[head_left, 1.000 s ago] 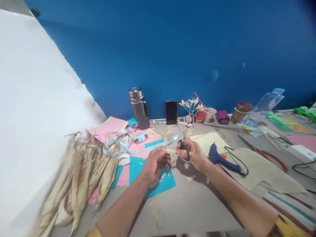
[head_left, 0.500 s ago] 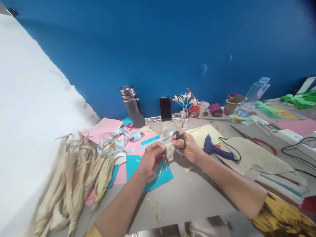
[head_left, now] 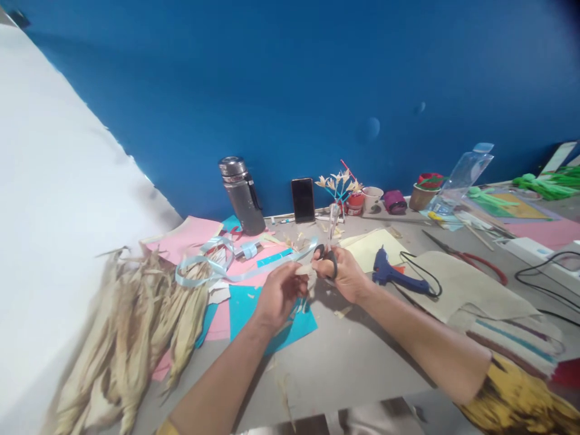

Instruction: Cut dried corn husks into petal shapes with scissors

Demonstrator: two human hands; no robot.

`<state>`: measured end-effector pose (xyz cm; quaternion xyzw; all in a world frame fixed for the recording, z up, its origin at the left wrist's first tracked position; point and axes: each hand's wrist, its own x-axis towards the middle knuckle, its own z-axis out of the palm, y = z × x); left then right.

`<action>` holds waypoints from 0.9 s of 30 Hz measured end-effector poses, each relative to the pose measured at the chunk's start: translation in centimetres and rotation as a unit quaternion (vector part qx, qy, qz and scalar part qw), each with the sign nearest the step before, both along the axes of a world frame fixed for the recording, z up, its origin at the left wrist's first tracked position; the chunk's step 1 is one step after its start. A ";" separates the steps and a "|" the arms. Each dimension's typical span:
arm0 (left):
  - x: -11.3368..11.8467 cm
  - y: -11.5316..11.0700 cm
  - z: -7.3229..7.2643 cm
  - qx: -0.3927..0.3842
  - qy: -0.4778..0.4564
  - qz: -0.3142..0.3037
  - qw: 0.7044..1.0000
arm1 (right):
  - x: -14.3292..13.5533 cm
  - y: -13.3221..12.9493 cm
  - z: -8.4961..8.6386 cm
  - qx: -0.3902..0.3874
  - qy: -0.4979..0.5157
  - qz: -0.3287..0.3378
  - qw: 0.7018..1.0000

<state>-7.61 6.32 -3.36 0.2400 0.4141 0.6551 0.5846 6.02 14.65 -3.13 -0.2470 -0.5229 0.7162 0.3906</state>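
Dry husks (head_left: 136,326) bunched left on tabletop (head_left: 353,350), likely there for elbow room. Left hand (head_left: 278,296): grip pinched on pale strip (head_left: 303,270) between hands, likely steadying it. Right hand (head_left: 347,275): grip clamped on scissors (head_left: 335,264), blades upward, likely freeing fingertips at strip's other end. Count: one strip, one scissors, one glue gun (head_left: 399,277).

L hand (head_left: 278,295) nearer R hand (head_left: 346,275) now

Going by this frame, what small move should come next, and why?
Probably a slight turn of the right hand to bring the scissors toward the pale strip: the left hand holds it, while the blades point away from it.
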 end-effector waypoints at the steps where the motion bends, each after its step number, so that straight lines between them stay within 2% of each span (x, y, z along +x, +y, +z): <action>1: -0.1 0.0 0.0 -0.001 -0.018 0.012 1.000 | 0.0 0.1 0.0 -0.004 0.011 -0.002 1.000; 6: -0.5 0.2 0.0 -0.018 -0.040 0.041 0.998 | 0.0 0.4 -0.1 -0.020 0.036 -0.005 0.999; 12: -0.7 0.4 -0.2 -0.047 0.039 0.082 0.995 | 0.0 0.7 -0.1 -0.031 0.042 -0.005 0.999; 16: -0.8 0.2 -0.1 -0.008 0.070 0.058 0.996 | 0.0 0.9 0.0 -0.044 0.050 -0.001 0.998; 20: -0.8 0.0 -0.1 0.035 0.032 0.022 0.999 | -0.1 1.0 0.1 -0.059 0.056 -0.004 0.997; 27: -0.7 -0.1 0.4 0.060 0.002 0.004 0.998 | 0.0 0.9 0.2 -0.054 0.060 -0.001 0.997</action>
